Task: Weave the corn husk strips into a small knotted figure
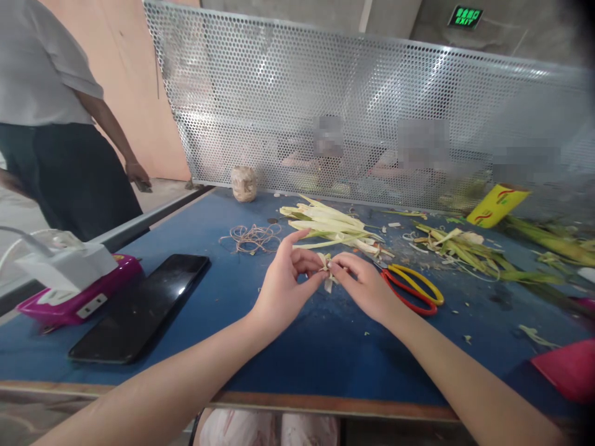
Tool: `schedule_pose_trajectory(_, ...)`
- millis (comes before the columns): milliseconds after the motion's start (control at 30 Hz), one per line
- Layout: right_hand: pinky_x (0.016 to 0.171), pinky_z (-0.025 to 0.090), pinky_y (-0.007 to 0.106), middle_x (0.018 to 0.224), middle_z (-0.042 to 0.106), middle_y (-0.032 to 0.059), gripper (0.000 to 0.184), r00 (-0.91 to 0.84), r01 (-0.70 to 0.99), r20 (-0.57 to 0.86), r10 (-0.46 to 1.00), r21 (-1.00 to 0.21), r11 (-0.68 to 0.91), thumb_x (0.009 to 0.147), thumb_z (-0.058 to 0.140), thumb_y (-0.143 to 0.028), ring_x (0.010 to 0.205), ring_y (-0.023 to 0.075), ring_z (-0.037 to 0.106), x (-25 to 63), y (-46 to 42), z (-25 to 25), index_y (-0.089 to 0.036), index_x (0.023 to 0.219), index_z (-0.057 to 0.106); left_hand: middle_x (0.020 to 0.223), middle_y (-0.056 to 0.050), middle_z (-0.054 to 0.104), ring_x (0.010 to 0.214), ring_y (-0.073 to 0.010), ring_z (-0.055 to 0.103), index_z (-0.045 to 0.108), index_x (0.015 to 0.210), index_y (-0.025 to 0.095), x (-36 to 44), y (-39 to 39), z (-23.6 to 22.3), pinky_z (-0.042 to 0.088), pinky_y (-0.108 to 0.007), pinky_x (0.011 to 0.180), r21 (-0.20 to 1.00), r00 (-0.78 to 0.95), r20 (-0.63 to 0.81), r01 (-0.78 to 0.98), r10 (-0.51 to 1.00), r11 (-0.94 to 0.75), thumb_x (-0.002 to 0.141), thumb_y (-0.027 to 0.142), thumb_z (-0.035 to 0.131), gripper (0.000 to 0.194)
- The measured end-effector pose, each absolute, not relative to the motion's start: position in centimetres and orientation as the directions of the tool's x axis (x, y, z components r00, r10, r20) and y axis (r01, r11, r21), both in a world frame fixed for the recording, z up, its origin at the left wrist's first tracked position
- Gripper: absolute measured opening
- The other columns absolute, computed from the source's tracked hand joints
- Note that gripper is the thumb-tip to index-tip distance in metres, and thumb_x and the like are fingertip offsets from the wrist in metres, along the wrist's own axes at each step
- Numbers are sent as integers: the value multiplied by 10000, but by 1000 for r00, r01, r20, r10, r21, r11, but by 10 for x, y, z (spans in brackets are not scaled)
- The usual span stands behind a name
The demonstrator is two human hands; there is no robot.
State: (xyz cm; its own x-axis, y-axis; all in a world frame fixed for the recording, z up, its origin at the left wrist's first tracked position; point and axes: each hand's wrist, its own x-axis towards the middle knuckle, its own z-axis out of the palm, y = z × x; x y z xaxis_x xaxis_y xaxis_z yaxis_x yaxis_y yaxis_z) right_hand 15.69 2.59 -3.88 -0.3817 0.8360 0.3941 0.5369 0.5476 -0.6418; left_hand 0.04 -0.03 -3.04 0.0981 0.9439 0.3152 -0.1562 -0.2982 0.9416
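Note:
Over the middle of the blue table, my left hand (289, 280) and my right hand (366, 286) meet fingertip to fingertip. Both pinch one small pale piece of corn husk (329, 286), its ends sticking out above and below the fingers. Part of it is hidden by my fingertips. Just beyond lies a pile of pale corn husks (328, 222). To the right of my right hand rest scissors with red and yellow handles (413, 286), their blades mostly hidden. Left of the pile is a loose tangle of thin string (253, 238).
A black phone (144, 306) and a purple power strip (88, 300) with a white charger occupy the left. A wrapped roll (244, 184) stands before the perforated metal screen (288, 105). Greener husks (465, 248) and a yellow packet (498, 205) lie right. A person (60, 118) stands left.

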Motion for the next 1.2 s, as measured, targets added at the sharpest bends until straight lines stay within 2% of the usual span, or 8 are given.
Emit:
schedule_pose_trajectory(67, 598, 398, 247, 661, 535, 5, 319, -394, 532, 391, 832, -641, 553, 882, 389, -371, 663, 146, 513, 156, 24, -37, -192, 658, 531, 757, 16, 571, 718, -116, 585, 356, 1187, 176, 0, 0, -30, 469, -272, 723, 944, 96, 308, -151, 946, -292, 660, 85, 643, 607)
schedule_pose_trajectory(167, 569, 389, 240, 702, 579, 11, 241, -380, 518, 398, 835, -656, 548, 856, 440, -337, 671, 150, 533, 155, 22, -35, -195, 707, 565, 761, 14, 580, 717, -117, 591, 350, 1211, 179, 0, 0, -30, 469, -273, 728, 949, 92, 292, -150, 952, -277, 663, 94, 644, 628)
schedule_pose_trajectory(400, 610, 412, 243, 678, 571, 0, 200, -372, 487, 407, 834, -679, 549, 846, 465, -310, 654, 141, 534, 156, 21, -34, -192, 706, 545, 779, -8, 604, 718, -121, 591, 326, 1268, 154, -1, -1, -31, 476, -283, 734, 953, 95, 296, -92, 951, -287, 675, 112, 632, 668)
schedule_pose_trajectory(600, 554, 402, 216, 638, 532, -9, 165, -353, 484, 508, 785, -619, 618, 848, 470, -262, 585, 117, 501, 157, 23, -38, -189, 707, 514, 772, -4, 605, 677, -121, 587, 329, 1265, 162, -2, 0, -34, 485, -306, 713, 959, 100, 282, -34, 954, -280, 677, 127, 636, 664)
schedule_pose_trajectory(800, 540, 408, 200, 684, 539, 2, 95, -341, 504, 574, 745, -557, 660, 795, 513, -156, 583, 106, 494, 156, 22, -37, -186, 705, 522, 771, -11, 603, 666, -120, 563, 357, 1245, 149, 0, 0, -36, 473, -298, 680, 961, 120, 271, 17, 955, -275, 693, 168, 631, 616)
schedule_pose_trajectory(1033, 510, 385, 195, 620, 498, -20, 166, -315, 501, 510, 801, -627, 596, 794, 530, -189, 544, 93, 458, 155, 21, -36, -180, 634, 487, 735, -7, 610, 619, -118, 538, 350, 1252, 151, -1, 1, -37, 455, -282, 614, 965, 117, 254, 32, 960, -259, 663, 247, 684, 684)
schedule_pose_trajectory(1200, 456, 327, 200, 539, 461, -40, 232, -363, 503, 437, 823, -652, 568, 808, 528, -232, 481, 81, 400, 156, 20, -34, -176, 589, 475, 711, 2, 606, 631, -124, 552, 340, 1273, 159, -1, 0, -39, 425, -260, 593, 947, 117, 276, 135, 954, -291, 660, 225, 676, 703)
